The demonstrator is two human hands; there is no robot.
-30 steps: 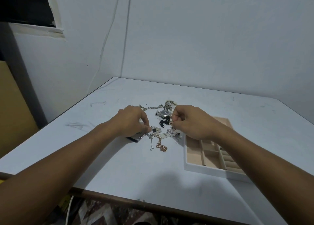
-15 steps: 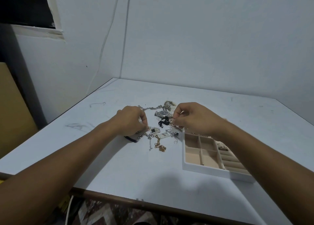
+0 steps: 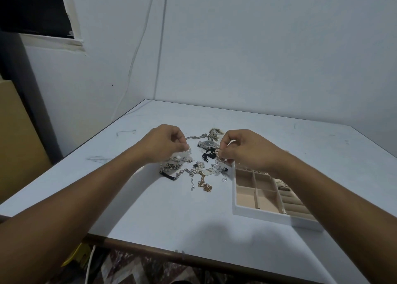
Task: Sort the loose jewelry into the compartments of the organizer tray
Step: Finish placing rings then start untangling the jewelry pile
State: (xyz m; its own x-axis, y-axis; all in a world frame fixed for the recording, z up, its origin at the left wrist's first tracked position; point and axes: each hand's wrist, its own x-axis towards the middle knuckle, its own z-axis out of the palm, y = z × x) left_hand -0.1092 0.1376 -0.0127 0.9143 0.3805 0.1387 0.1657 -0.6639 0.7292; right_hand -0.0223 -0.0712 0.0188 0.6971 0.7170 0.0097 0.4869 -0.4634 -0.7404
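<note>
Untangling, seemingly: left hand (image 3: 165,144) pinches a silver chain (image 3: 189,152), right hand (image 3: 242,148) pinches a beaded strand (image 3: 218,157), above the mid-table jewelry pile (image 3: 202,173) beside the organizer tray (image 3: 268,218).

Bare table (image 3: 150,208) left of tray (image 3: 266,216)

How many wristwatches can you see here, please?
1. The dark-dialled wristwatch lies between the left hand and right hand, at the far side of the jewelry pile; the hands may hide others.
</note>
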